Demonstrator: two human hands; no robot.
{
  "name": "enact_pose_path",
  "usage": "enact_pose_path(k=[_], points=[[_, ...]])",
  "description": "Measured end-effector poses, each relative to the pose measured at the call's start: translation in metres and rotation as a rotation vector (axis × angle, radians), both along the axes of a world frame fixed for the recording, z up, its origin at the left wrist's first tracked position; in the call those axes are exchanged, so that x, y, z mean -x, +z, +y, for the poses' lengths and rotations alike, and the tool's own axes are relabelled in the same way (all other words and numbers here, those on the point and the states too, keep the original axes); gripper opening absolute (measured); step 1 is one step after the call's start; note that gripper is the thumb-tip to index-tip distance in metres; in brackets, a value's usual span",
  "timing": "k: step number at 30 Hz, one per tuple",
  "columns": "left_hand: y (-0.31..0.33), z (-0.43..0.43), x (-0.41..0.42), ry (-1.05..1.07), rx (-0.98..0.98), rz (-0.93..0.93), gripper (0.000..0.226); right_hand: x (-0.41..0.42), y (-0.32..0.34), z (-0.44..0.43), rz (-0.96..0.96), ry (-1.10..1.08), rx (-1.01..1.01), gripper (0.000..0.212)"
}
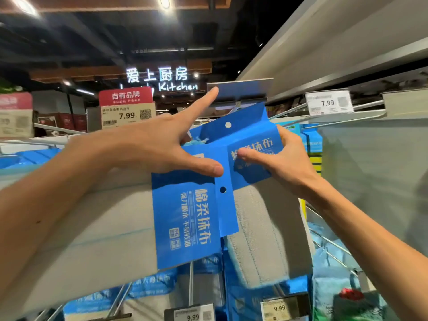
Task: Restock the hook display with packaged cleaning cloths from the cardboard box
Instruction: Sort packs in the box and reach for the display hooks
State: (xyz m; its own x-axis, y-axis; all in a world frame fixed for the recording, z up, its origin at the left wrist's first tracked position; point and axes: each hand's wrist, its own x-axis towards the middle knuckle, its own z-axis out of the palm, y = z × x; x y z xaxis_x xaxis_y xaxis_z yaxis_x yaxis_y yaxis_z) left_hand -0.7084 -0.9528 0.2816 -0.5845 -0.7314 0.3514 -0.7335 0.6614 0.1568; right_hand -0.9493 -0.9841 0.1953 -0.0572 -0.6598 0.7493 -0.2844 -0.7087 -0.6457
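Two packaged cleaning cloths with blue card headers are held up in front of the hook display. My left hand (159, 144) grips the nearer cloth pack (187, 225) by its header, thumb on the front and index finger pointing up toward a metal hook's label plate (240, 90). My right hand (287, 161) pinches the second cloth pack (254, 149), whose header with a round hang hole (228, 125) sits just below that plate. Grey cloth (261, 230) hangs below it. The cardboard box is out of view.
Metal hooks (333, 107) with price tags 7.99 (328, 103) reach out at the right. More blue cloth packs (152, 286) hang on lower hooks with 9.99 tags (192, 316). A grey shelf (335, 49) runs overhead at the right. A red-topped price sign (127, 107) stands behind.
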Motion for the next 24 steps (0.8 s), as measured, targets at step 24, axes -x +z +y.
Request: enact_pose_path(k=[24], points=[[-0.01, -0.012, 0.016, 0.052, 0.081, 0.073, 0.107, 0.005, -0.019, -0.037, -0.017, -0.218, -0.226, 0.061]])
